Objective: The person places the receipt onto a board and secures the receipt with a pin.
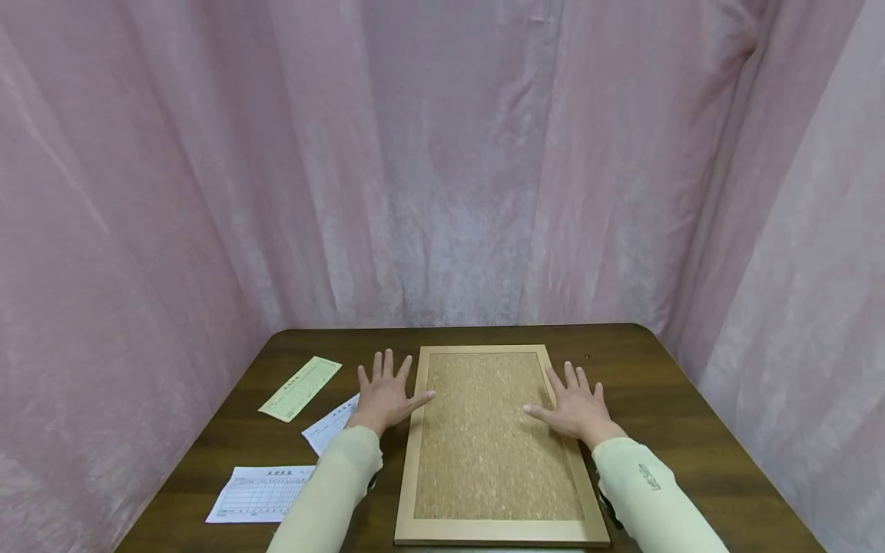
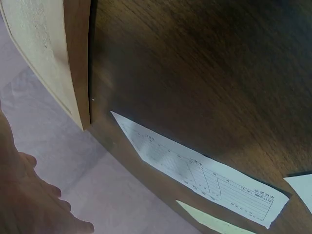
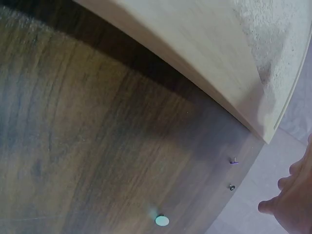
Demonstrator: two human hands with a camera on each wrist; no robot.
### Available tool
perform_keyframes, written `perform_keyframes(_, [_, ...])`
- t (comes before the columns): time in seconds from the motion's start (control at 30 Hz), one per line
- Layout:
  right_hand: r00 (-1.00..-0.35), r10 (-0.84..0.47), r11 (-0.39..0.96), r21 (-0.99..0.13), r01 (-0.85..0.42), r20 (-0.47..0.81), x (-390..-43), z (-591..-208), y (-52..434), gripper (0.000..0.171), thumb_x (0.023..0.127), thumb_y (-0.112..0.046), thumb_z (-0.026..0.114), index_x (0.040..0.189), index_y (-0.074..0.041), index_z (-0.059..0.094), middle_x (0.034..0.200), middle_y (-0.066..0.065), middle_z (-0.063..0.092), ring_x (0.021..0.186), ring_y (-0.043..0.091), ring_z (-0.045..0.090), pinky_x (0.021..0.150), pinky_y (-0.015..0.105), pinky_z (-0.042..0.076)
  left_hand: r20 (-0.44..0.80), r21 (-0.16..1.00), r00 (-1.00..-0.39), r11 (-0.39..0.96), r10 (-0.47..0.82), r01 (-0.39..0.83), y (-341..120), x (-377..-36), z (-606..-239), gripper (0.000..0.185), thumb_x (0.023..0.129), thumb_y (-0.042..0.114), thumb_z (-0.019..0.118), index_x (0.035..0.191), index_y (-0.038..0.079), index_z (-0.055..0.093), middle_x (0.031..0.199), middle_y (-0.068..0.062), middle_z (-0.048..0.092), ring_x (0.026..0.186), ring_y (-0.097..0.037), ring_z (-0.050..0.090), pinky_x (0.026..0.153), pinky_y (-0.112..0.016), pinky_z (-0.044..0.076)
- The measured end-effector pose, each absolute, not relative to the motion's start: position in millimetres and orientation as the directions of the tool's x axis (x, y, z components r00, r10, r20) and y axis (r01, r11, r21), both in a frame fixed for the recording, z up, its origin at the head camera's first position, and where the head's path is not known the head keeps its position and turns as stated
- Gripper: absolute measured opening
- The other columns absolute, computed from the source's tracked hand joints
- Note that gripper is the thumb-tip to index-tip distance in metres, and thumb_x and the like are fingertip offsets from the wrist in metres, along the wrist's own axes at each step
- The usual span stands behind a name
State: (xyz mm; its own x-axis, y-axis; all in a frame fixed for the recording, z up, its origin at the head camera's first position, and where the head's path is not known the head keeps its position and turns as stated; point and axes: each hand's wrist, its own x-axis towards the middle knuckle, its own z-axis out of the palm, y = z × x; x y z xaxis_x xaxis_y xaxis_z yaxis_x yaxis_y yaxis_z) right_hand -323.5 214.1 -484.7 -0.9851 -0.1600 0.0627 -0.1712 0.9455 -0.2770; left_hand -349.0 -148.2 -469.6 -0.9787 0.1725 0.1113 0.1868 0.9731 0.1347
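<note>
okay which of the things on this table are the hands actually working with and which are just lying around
In hand:
- cork board, with the left hand and the right hand on its side frames

Lying about:
- green slip
- two white forms
- pushpins on the table

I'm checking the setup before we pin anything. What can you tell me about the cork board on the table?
The cork board is a tall rectangle of speckled tan cork in a pale, wood-looking frame. It lies flat on the dark wooden table, its long sides running away from the person. Nothing is pinned to it. The left hand rests with spread fingers at its left frame, the right hand at its right frame, thumbs reaching over the cork.
</note>
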Motion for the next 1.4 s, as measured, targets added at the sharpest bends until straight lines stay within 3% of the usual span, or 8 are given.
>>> perform_keyframes(0.33, [-0.987,-0.155,0.928,-0.335,-0.159,0.041,-321.6,-489.4,213.8,0.105,0.086,-0.075,0.052,0.159,-0.006,0.019,0.159,0.033,0.009,0.144,0.054,0.010,0.108,0.073,0.010,0.109,0.126,-0.979,0.974,0.175,0.188,-147.6,-352.1,-468.1,0.096,0.088,0.078,0.045,0.160,0.020,0.022,0.163,-0.022,0.006,0.150,-0.041,-0.001,0.112,-0.068,0.003])
perform_keyframes(0.8, [-0.983,-0.173,0.902,-0.392,-0.183,0.059,-318.6,-497.3,211.8,0.100,0.087,-0.067,0.061,0.155,-0.002,0.028,0.155,0.036,0.019,0.138,0.058,0.022,0.105,0.070,0.026,0.132,0.148,-0.971,0.965,0.199,0.217,-150.7,-359.3,-471.8,0.098,0.087,0.079,0.045,0.160,0.018,0.022,0.163,-0.024,0.006,0.149,-0.042,-0.001,0.112,-0.069,0.001])
perform_keyframes(1.0, [-0.989,-0.144,0.881,-0.451,-0.141,0.027,-316.0,-502.8,209.2,0.102,0.084,-0.069,0.064,0.156,-0.006,0.030,0.154,0.035,0.022,0.138,0.059,0.022,0.099,0.071,0.032,0.128,0.157,-0.972,0.964,0.197,0.216,-150.8,-354.5,-471.3,0.097,0.087,0.079,0.045,0.159,0.017,0.023,0.163,-0.024,0.007,0.149,-0.041,0.000,0.111,-0.069,0.001])
perform_keyframes(1.4, [-0.991,-0.135,0.867,-0.487,-0.109,-0.019,-311.6,-506.1,212.1,0.103,0.081,-0.067,0.069,0.156,-0.007,0.030,0.153,0.035,0.024,0.137,0.058,0.025,0.097,0.071,0.034,0.114,0.160,-0.973,0.963,0.202,0.219,-148.2,-353.6,-469.4,0.095,0.089,0.075,0.048,0.159,0.017,0.025,0.162,-0.025,0.011,0.149,-0.043,0.004,0.112,-0.069,0.003])
